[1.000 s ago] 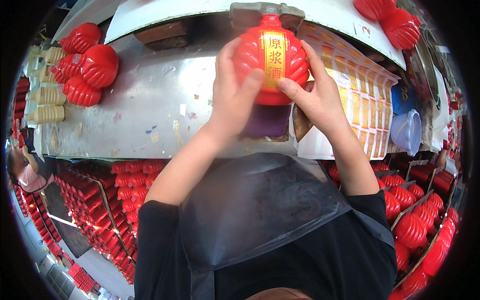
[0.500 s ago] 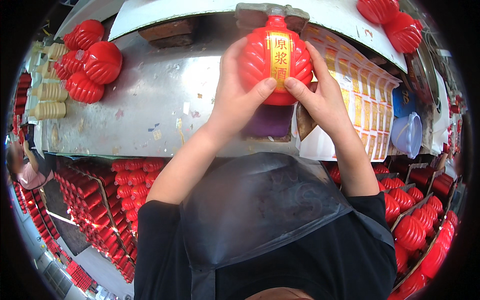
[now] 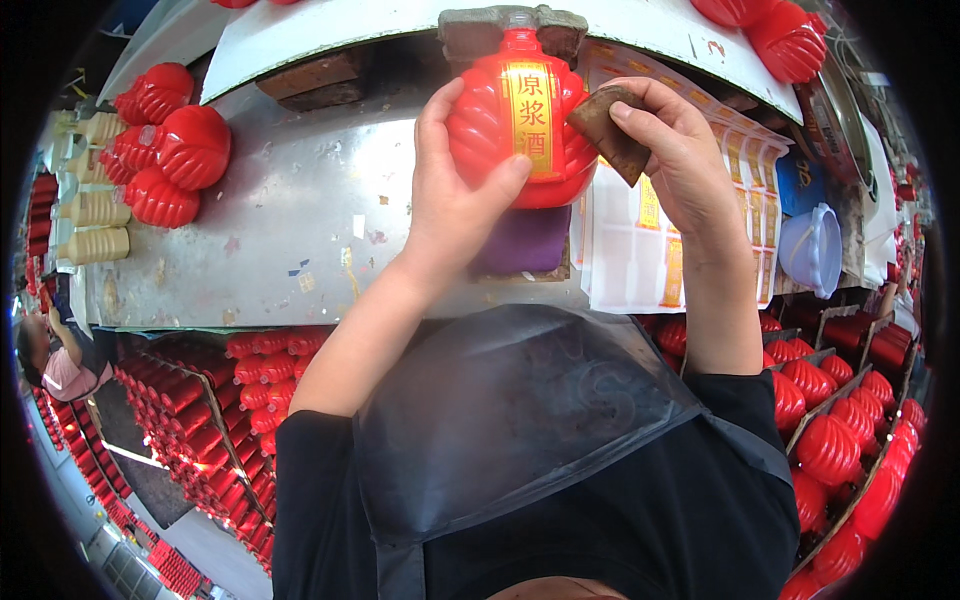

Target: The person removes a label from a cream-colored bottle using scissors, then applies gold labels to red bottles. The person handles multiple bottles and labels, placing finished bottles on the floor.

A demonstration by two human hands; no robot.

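A round, ribbed red bottle (image 3: pixel 478 118) lies with its clear neck on a grey notched block (image 3: pixel 455 35) and its base over a purple pad (image 3: pixel 525 245). A gold and red label (image 3: pixel 531 120) runs down its middle. My left hand (image 3: pixel 452 185) grips the bottle's left side, the thumb pressing near the label's lower end. My right hand (image 3: pixel 675 140) pinches a flat brown scraper-like piece (image 3: pixel 612 133), whose edge is at the bottle's right side. Whether that edge touches the bottle, I cannot tell. Beside it lie sheets of gold labels (image 3: pixel 640 260).
Several red bottles (image 3: pixel 195 148) lie at the left of the metal table (image 3: pixel 270 215), by cream-coloured bottle-shaped pieces (image 3: pixel 95 245). A lilac bucket (image 3: pixel 812 250) stands at the right. Crates of red bottles (image 3: pixel 828 450) flank me. Another person (image 3: pixel 70 360) is at far left.
My right hand has left the bottle's face and raised the brown piece from beneath the hand to the bottle's right side. My left hand still holds the bottle.
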